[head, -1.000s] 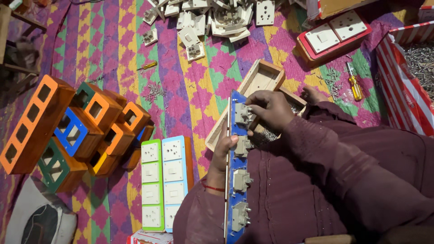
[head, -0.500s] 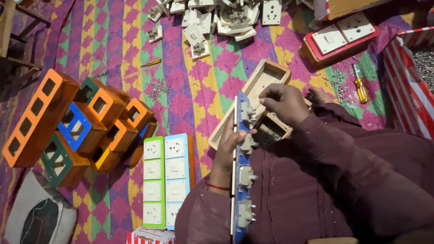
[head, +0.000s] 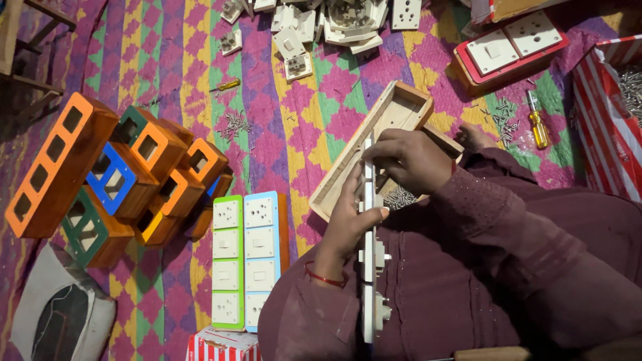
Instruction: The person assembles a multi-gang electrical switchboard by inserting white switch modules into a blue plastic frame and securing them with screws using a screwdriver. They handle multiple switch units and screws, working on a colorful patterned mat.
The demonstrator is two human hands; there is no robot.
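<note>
Fingers of the left hand [head: 351,220] wrap the edge of a long white switch plate [head: 368,267] held on edge at the centre of the frame, thumb pressed on its rim. The right hand [head: 409,160] pinches the plate's upper end. Just behind lies an open wooden box [head: 394,113] on the patterned cloth [head: 294,113]. Green and blue switch boards [head: 246,257] lie to the left, a yellow screwdriver [head: 537,124] at upper right.
</note>
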